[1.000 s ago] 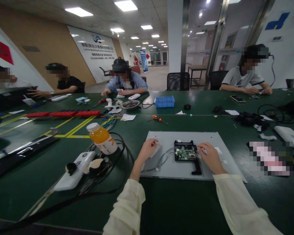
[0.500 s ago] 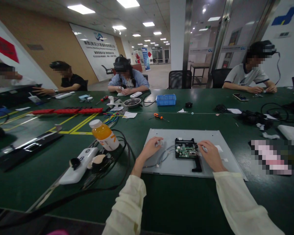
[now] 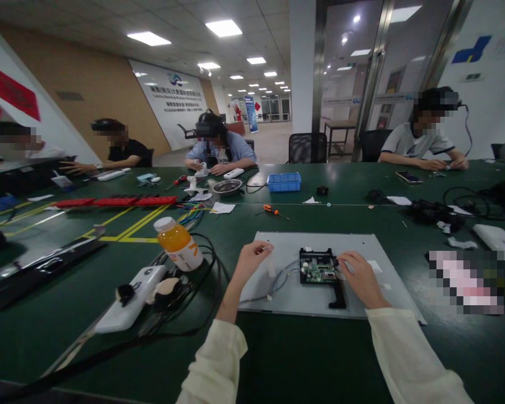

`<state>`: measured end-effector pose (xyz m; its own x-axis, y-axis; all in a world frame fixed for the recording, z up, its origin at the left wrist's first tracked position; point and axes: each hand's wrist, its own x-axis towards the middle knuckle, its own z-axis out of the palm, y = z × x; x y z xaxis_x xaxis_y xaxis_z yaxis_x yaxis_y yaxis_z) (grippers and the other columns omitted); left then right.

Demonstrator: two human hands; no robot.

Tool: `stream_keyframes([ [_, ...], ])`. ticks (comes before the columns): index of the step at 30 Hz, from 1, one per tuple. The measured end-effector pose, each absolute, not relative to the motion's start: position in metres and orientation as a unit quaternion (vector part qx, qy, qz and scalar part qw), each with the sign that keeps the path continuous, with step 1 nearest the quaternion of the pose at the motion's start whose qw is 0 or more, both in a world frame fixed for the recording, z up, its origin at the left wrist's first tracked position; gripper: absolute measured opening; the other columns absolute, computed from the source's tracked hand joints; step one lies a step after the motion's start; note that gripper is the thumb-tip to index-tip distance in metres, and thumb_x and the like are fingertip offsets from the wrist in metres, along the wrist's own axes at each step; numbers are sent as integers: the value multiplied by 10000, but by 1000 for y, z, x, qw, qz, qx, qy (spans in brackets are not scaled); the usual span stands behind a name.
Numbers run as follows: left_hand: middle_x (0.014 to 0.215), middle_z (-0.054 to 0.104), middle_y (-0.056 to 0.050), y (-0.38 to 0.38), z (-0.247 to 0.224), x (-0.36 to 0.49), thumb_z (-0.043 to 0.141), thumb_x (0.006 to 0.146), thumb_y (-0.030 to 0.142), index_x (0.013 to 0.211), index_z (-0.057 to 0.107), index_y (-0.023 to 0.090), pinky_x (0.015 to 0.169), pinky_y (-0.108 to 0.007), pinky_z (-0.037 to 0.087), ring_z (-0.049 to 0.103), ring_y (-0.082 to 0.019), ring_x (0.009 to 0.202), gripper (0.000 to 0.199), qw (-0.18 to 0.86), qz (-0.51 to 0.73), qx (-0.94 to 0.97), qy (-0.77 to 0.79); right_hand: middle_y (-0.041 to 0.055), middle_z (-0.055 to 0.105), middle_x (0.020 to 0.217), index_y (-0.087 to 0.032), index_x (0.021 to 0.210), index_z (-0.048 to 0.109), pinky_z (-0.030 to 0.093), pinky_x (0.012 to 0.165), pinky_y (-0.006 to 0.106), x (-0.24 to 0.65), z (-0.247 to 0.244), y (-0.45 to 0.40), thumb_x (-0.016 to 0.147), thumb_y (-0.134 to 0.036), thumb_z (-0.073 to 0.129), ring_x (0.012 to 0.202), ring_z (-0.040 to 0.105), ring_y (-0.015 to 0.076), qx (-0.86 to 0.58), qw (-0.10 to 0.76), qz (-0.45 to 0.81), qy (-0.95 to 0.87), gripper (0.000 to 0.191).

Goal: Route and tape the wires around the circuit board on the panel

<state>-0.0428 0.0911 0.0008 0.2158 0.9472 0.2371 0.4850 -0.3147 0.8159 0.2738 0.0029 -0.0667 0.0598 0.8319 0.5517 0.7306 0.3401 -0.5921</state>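
A grey metal panel [image 3: 286, 300] lies on the green table in front of me. On it rests a black plastic frame [image 3: 337, 296] with a green circuit board [image 3: 317, 271] inside, and grey-blue cables [image 3: 280, 280] run out to the left. My left hand [image 3: 252, 261] is raised over the panel's left part, thumb and fingers pinched at what looks like a clear strip [image 3: 271, 265] hanging below the fingertips. Beside the frame's upper right edge, my right hand [image 3: 361, 276] has its fingers closed together; anything between them is too small to make out.
An orange drink bottle [image 3: 179, 244], a white power bank [image 3: 130, 300] and black cables stand or lie left of the panel. Beyond it are an orange-handled screwdriver [image 3: 271, 210] and a blue basket [image 3: 284, 182]. Several people sit around the table.
The view has tilted up a little, so the table appears lower. My left hand has shifted slightly left and away from the board, its fingers closer together. My right hand stays beside the frame.
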Motion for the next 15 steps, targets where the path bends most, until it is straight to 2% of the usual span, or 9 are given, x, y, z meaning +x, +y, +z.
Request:
stream_keyframes([
  [5, 660, 589, 5, 75, 2, -34, 599, 729, 453, 836, 664, 142, 484, -192, 325, 449, -79, 532, 336, 411, 365, 676, 491, 93, 622, 990, -210, 952, 641, 454, 876, 418, 270, -62, 1, 886, -309, 435, 951, 569, 238, -566, 455, 44, -686, 238],
  [15, 768, 576, 14, 63, -13, -22, 543, 734, 345, 803, 582, 157, 487, -188, 395, 517, -73, 530, 204, 414, 308, 704, 487, 96, 605, 1088, -234, 1092, 615, 460, 913, 453, 236, -38, -15, 893, -242, 424, 1040, 547, 244, -512, 444, 30, -735, 276],
])
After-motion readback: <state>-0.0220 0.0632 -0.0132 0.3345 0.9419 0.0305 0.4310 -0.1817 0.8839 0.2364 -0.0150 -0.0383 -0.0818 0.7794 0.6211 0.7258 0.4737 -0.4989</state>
